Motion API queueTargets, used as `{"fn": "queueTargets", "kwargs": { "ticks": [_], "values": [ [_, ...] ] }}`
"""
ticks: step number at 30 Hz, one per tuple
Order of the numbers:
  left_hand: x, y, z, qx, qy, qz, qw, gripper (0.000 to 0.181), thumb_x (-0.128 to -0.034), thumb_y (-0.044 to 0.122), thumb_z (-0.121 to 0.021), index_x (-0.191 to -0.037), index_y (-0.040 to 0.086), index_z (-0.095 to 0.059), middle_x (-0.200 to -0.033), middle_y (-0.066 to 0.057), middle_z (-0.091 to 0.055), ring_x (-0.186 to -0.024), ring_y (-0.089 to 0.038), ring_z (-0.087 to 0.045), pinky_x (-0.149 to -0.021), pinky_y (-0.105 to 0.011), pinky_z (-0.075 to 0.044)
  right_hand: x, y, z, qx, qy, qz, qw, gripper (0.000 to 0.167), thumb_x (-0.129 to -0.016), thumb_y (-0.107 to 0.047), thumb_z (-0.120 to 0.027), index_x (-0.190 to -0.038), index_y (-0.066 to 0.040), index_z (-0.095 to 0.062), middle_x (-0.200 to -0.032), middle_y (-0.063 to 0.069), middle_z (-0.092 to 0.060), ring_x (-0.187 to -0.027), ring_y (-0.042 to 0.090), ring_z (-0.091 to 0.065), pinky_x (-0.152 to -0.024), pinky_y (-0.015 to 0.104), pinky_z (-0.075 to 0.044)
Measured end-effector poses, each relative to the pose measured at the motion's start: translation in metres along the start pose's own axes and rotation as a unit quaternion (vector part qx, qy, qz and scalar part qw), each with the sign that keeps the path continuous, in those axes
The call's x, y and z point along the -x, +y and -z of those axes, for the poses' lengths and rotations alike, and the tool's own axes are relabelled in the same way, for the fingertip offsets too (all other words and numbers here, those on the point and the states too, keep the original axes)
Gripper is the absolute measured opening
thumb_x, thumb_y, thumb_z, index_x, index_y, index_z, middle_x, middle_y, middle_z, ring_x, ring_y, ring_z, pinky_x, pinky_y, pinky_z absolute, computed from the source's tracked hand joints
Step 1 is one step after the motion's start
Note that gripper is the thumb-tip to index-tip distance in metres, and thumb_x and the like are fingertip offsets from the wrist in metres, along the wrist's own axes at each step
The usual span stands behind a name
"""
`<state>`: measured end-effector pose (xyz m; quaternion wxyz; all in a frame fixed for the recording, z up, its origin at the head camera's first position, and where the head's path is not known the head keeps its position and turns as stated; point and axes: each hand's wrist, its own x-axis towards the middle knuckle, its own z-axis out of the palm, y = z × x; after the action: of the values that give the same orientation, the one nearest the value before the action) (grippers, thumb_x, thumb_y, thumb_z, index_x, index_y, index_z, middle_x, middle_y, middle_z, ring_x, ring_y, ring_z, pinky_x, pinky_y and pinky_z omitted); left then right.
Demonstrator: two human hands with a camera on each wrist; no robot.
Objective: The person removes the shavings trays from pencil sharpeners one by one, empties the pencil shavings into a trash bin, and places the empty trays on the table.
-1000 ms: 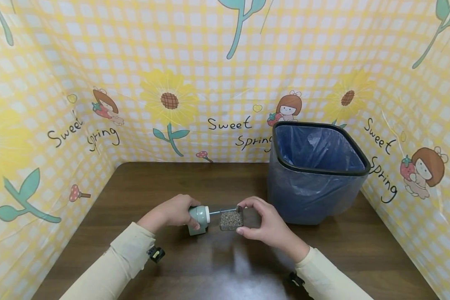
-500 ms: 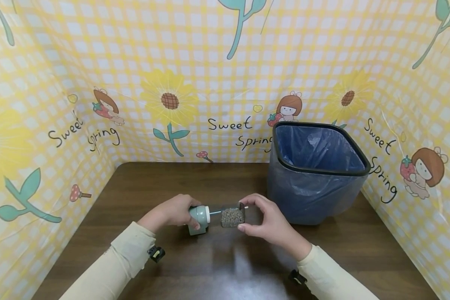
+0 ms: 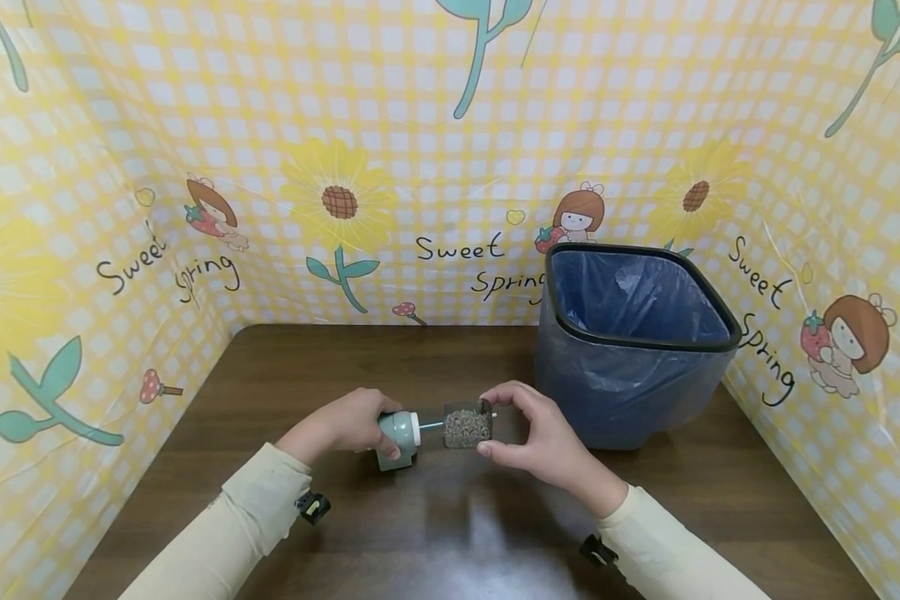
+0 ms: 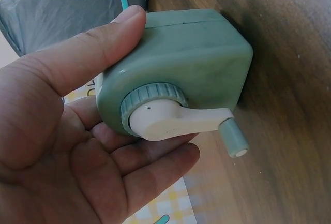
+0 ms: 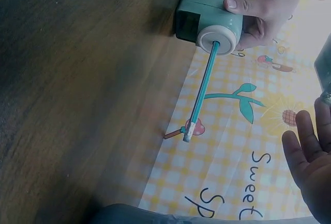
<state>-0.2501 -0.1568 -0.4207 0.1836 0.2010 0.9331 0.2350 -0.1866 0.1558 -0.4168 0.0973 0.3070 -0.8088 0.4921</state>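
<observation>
My left hand (image 3: 354, 423) grips a green crank pencil sharpener (image 4: 196, 63) standing on the table, thumb on one side and fingers underneath or around the other. Its white crank (image 4: 176, 120) with a green knob faces the left wrist camera. A blue-green pencil (image 5: 204, 87) sticks out of the sharpener's white front, eraser end outward. My right hand (image 3: 543, 437) pinches a small clear shavings drawer (image 3: 467, 426) between thumb and fingers, with grey-brown shavings in it. In the head view the drawer hides part of the pencil. Only a dark edge of it shows in the right wrist view.
A bin (image 3: 637, 392) with a black rim and blue bag liner stands at the table's back right, close to my right hand. The brown wooden table (image 3: 330, 358) is enclosed by yellow checked cloth (image 3: 435, 167) at the back and sides.
My right hand has shifted slightly up and to the right in the head view with the drawer, and the pencil's end now shows past it. My left hand and the sharpener stay put.
</observation>
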Motion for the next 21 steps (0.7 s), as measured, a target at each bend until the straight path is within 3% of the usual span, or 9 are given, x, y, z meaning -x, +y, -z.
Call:
{"fn": "queueTargets", "kwargs": {
  "ticks": [7, 21],
  "values": [
    [0.000, 0.001, 0.000, -0.014, 0.007, -0.005, 0.9999, 0.060, -0.0739, 0.026, -0.093, -0.127, 0.009, -0.071, -0.108, 0.001, -0.072, -0.082, -0.014, -0.062, -0.072, -0.032, -0.052, -0.003, -0.005, 0.004, 0.010, 0.008, 0.019, 0.9997, 0.048, -0.078, -0.025, -0.091, -0.119, -0.020, -0.066, -0.116, -0.009, -0.068, -0.109, 0.021, -0.064, -0.096, 0.026, -0.047],
    [-0.001, 0.001, 0.001, -0.008, 0.002, 0.001, 1.0000, 0.060, -0.0740, 0.026, -0.093, -0.127, 0.010, -0.071, -0.102, 0.002, -0.071, -0.081, -0.015, -0.062, -0.070, -0.032, -0.052, -0.007, -0.016, 0.011, 0.023, 0.002, 0.007, 0.9997, 0.049, -0.078, -0.026, -0.091, -0.120, -0.021, -0.065, -0.117, -0.011, -0.066, -0.112, 0.013, -0.062, -0.100, 0.029, -0.047]
  ]
}}
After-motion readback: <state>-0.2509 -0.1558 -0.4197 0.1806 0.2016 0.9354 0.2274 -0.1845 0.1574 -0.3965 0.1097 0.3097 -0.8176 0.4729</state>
